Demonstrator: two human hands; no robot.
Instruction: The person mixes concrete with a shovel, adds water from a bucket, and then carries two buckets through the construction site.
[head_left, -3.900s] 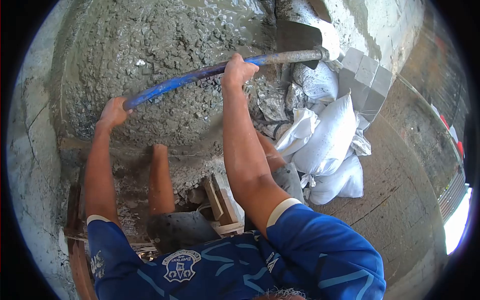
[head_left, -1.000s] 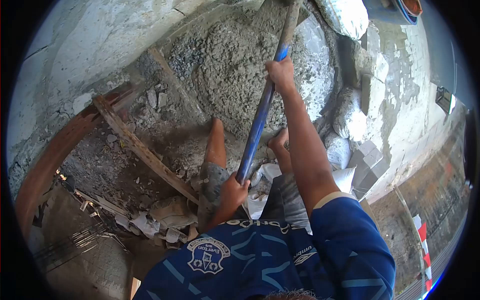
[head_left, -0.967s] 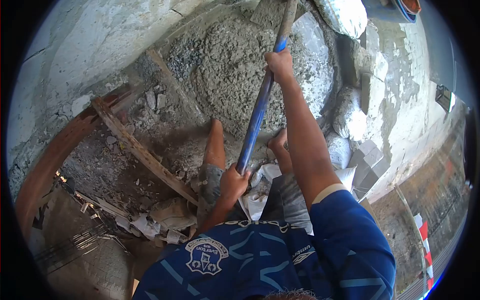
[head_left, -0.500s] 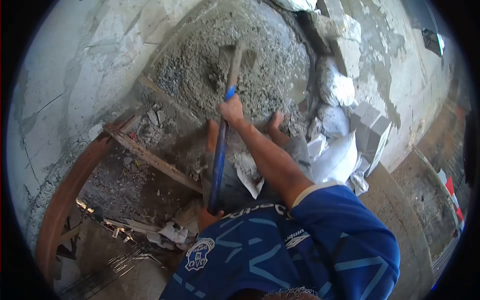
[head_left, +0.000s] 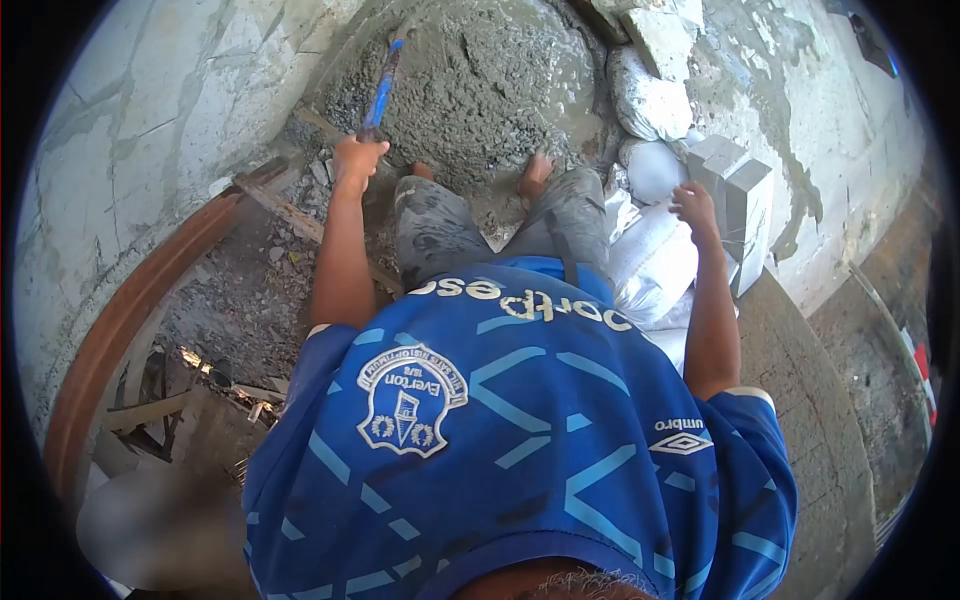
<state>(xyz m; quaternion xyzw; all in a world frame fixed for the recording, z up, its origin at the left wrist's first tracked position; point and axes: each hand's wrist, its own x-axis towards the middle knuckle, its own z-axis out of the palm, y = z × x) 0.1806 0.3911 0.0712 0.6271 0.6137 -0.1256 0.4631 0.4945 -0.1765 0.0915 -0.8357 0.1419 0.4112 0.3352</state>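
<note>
Squarely planted and barefoot, a person [head_left: 520,400] in a blue shirt faces a spread of wet grey mix [head_left: 490,90] at 12 o'clock.

White sacks [head_left: 650,262] lie heaped from 1 to 3 o'clock, the upper ones along the mix's border, likely as a barrier; grey blocks [head_left: 752,215] stand just beside them at 2 o'clock. At 11 o'clock a blue handle [head_left: 382,95] slants over the mix, its tool head indiscernible; the far end probably rests there, so one hand suffices. The left hand [head_left: 358,160] has its fingers wrapped around the near end. At 2 o'clock the right hand [head_left: 693,208] appears free, fingers loosely curled before sacks and blocks; whether it touches either is unclear.
</note>
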